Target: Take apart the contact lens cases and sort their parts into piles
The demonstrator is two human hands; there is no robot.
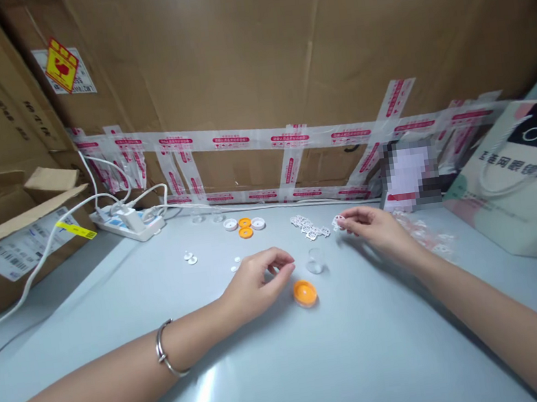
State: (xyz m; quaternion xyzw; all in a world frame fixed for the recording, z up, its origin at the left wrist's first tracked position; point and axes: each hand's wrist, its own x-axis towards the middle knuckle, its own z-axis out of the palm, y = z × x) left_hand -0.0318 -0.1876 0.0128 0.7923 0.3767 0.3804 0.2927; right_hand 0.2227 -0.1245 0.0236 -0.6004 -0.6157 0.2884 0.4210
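My right hand (372,227) pinches a small white openwork plastic piece (336,222) between thumb and fingertips, just right of a pile of similar white pieces (308,227). Over the middle of the table, my left hand (262,283) has curved fingers with a gap to the thumb, and nothing shows in it. A clear plastic cup (315,261) stands between the two hands. Nearer to me is an orange round cap (304,293), with a clear rim visible beneath it. Small white discs (237,261) lie partly behind my left hand.
White and orange rings (245,232) sit farther back, near clear round parts (217,217). More white discs (191,258) lie to the left. A power strip (129,224) with cables, an open carton (18,238), a plastic bag of parts (423,231) and a paper bag (517,196) flank the area.
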